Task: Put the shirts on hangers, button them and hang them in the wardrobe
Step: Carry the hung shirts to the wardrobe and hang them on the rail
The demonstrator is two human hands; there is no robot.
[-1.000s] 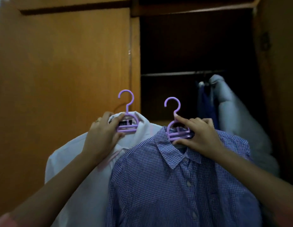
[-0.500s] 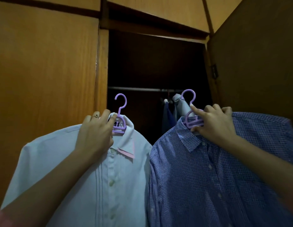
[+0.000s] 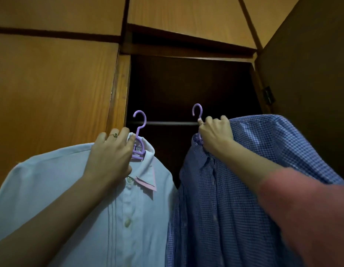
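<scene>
Two hands raised at the open wardrobe (image 3: 186, 89): left hand (image 3: 111, 155) grips white shirt's hanger (image 3: 139, 139), right hand (image 3: 215, 133) grips checked shirt's hanger (image 3: 197, 114).

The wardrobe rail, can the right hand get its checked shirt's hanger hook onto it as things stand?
Probably yes. The right hand holds the purple hook up at the rail, which shows bare in the open wardrobe between the two shirts.

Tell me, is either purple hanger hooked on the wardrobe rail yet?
No, both hangers are held up by the left hand and right hand, hooks off the rail.
</scene>
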